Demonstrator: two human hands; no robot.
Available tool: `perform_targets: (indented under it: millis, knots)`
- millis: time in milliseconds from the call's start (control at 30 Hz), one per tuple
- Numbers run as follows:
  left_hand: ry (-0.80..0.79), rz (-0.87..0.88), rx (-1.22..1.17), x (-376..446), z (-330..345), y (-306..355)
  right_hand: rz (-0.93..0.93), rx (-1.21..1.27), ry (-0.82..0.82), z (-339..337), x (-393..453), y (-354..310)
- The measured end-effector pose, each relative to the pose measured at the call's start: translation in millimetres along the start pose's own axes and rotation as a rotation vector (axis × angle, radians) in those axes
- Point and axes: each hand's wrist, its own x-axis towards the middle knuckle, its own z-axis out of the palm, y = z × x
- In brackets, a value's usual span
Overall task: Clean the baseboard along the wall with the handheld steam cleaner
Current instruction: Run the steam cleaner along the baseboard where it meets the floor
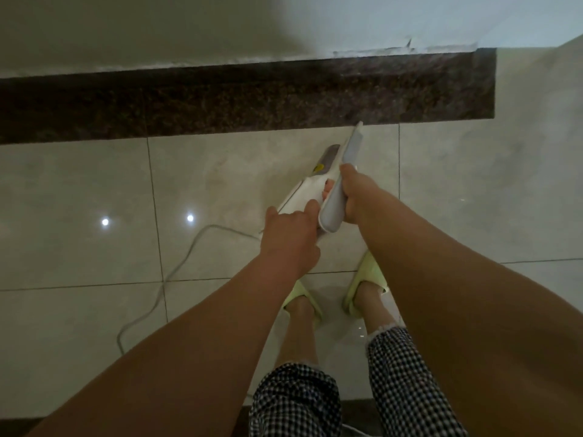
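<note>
Both hands gripped the steam cleaner [318,190]: right hand [356,197] on handle, left hand [291,238] on body. Long axis pointed forward-right; nozzle tip met the baseboard [220,102] ahead, right hand nearer.

From my view, the baseboard [252,102] runs off the left edge of the frame. My left hand [291,241] covers the rear of the steam cleaner [328,184], and my right hand [356,197] hides part of its handle. The cord [176,266] slips behind my left forearm at lower left. My checked trousers [296,402] are cut by the bottom edge. I cannot make out whether the nozzle tip touches the baseboard.
</note>
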Motion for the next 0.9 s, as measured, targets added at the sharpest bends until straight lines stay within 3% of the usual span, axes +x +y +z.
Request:
perform_targets:
  millis: [167,533,667,900]
  knots:
    - [0.008,0.101,0.014,41,-10,62,0.0,-0.007,0.061,-61,18,-47]
    - [0.048,0.132,0.019,76,-47,156,-0.01,-0.019,0.086,-144,8,-117]
    - [0.054,0.119,0.009,69,-66,175,-0.042,0.031,0.063,-160,-15,-134]
    - [0.099,0.022,-0.191,65,-95,226,-0.133,-0.142,0.096,-180,-45,-182]
